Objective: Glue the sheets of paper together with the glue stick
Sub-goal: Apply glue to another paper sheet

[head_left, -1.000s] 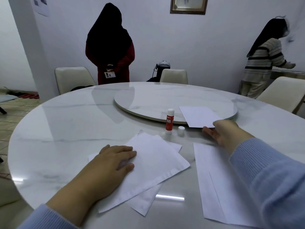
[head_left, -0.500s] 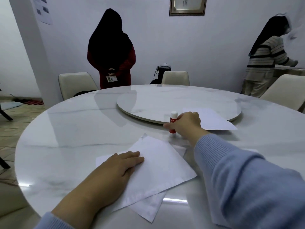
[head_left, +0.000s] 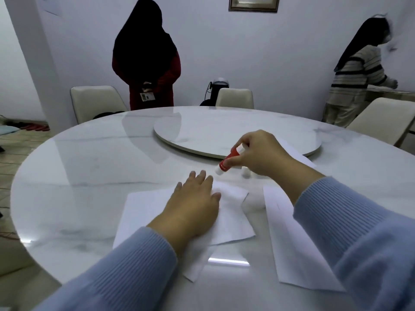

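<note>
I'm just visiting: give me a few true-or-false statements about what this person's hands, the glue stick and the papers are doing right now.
1. The right hand holds the glue stick. True.
2. The glue stick stands upright on the table. False: it is lifted and tilted, lower end toward the papers.
3. The left hand lies flat on the overlapping sheets. True.
4. The small white cap is on the glue stick. False: it sits on the table beside the hand.
5. Nothing lies on the turntable. False: a sheet rests partly on it.
</note>
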A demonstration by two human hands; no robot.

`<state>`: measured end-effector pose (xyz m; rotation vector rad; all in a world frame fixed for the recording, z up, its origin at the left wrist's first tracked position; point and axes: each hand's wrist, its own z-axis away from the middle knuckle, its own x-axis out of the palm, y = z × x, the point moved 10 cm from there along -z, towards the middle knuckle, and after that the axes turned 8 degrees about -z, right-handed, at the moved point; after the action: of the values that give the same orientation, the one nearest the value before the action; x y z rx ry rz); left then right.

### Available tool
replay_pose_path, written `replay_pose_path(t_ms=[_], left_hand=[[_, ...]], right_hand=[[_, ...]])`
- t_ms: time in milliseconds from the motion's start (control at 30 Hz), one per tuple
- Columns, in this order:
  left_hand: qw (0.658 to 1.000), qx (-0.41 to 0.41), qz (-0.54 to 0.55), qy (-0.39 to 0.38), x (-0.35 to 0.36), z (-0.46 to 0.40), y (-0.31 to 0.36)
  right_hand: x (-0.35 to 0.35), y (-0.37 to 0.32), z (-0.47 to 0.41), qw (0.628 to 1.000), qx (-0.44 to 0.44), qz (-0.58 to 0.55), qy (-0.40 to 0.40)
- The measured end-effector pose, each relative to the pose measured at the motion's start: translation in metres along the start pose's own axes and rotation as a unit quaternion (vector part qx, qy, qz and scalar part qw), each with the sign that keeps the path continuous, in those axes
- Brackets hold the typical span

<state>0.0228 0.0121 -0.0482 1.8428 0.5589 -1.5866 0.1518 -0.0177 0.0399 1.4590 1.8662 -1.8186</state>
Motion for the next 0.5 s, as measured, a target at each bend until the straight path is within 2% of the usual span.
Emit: replay_pose_path(t_ms=[100, 167, 333, 500], left_hand=[[0.999, -0.005, -0.045, -0.028, 0.019, -0.003, -0.008], [0.997, -0.007, -0.063, -0.037, 0.023, -0.004, -0.011], [0.997, -0.009, -0.071, -0.039, 0.022, -0.004, -0.009], [0.997, -0.008, -0.071, -0.04, 0.022, -0.003, -0.01]], right_hand=[[0.001, 0.016, 0.009, 0.99, 0.023, -0.138, 0.021], [0.007, 0.026, 0.011, 0.986, 0.028, -0.161, 0.025], [0.022, 0.024, 0.014, 0.991, -0.011, -0.135, 0.004], [0.04, 0.008, 0.019, 0.995, -0.053, -0.068, -0.055]])
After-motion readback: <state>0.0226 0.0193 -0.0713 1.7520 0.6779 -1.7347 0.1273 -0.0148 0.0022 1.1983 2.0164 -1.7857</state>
